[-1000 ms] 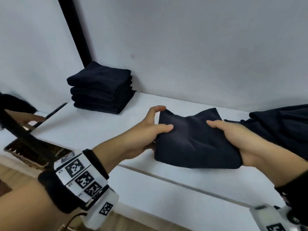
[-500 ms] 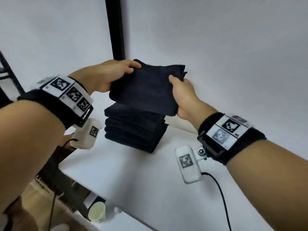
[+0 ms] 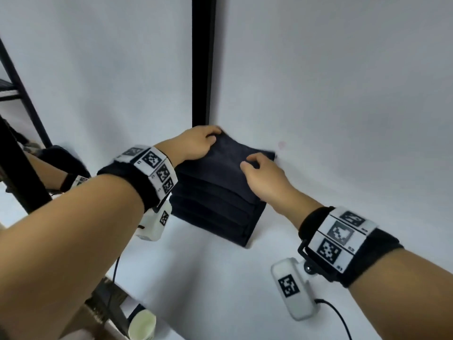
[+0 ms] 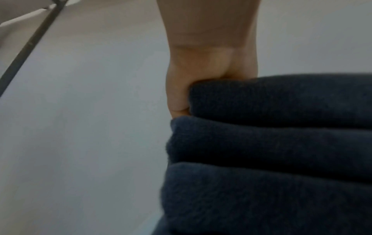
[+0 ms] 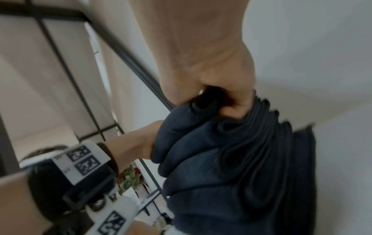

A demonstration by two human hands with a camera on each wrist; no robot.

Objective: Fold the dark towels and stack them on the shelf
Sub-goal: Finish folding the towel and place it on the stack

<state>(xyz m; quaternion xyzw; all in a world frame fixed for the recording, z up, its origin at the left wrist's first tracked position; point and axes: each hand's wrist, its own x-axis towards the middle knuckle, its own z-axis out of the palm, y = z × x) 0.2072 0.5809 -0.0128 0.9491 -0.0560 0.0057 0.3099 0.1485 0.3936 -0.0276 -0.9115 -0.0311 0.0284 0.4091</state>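
Note:
A stack of folded dark towels (image 3: 215,212) stands on the white shelf (image 3: 220,278), in the corner by the wall. The top towel (image 3: 228,163) lies flat on the stack. My left hand (image 3: 198,143) holds its far left corner, fingers over the top; in the left wrist view the thumb (image 4: 177,98) tucks down along the top towel (image 4: 281,98), above the stack (image 4: 261,174). My right hand (image 3: 259,168) sits on the towel's right side with curled fingers. In the right wrist view that right hand (image 5: 221,101) pinches a fold of the top towel (image 5: 181,117).
A black post (image 3: 203,57) rises right behind the stack, with white wall on both sides. A black frame (image 3: 22,99) stands at the left, and another arm with a wrist band (image 3: 71,180) shows there. A paper cup (image 3: 143,325) sits below the shelf's front edge.
Both hands lifted the folded towel from the shelf, carried it left over the stack, and have now lowered it onto the top of the stack.

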